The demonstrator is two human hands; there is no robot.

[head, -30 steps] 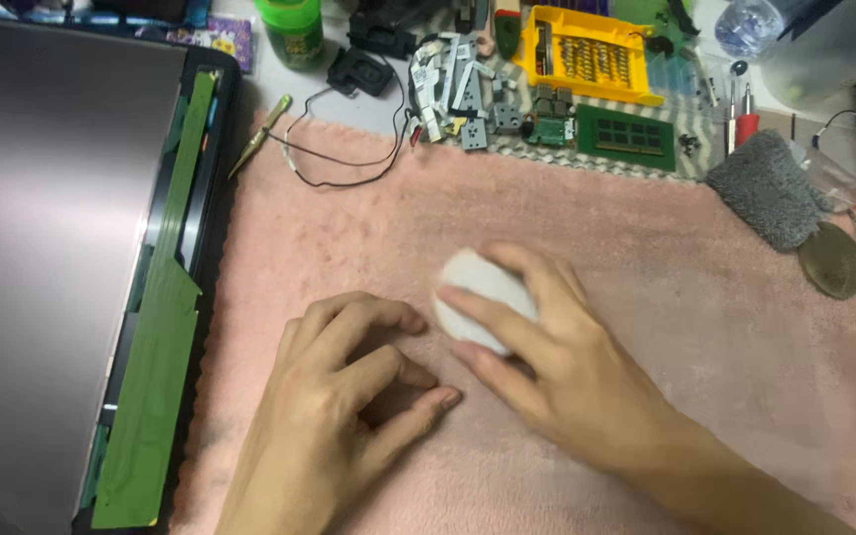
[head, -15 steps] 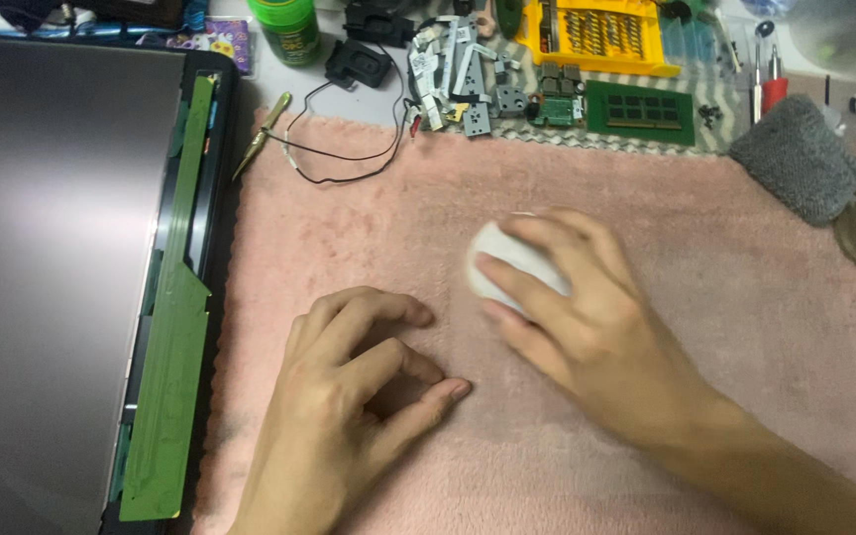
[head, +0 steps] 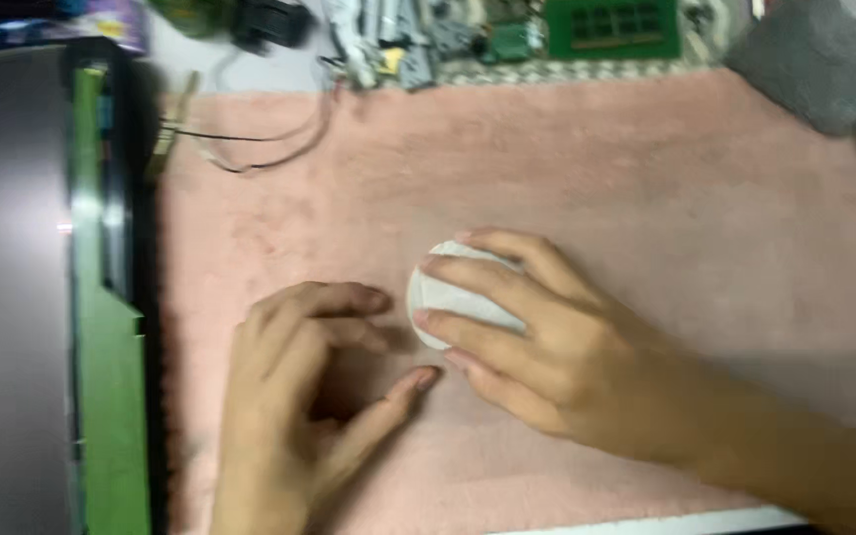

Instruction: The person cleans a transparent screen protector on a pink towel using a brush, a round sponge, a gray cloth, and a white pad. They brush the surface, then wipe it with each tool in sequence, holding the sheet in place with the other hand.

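Fingers (head: pixel 487 282) of the right hand (head: pixel 557 367) curl over a white pad (head: pixel 438 297) mid-mat, left hand (head: pixel 289 396) loosely bent beside it; pressing flat and gently seems best.

A pink fleecy mat (head: pixel 646 198) covers the white worktable (head: pixel 646 522).

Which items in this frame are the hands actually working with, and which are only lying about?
In use:
right hand, pressing on the white pad
left hand, resting curled beside it
pink fleece mat, under both

Lying about:
dark panel with green strip, at left
black wire
green circuit board
grey cloth roll
small metal parts, blurred
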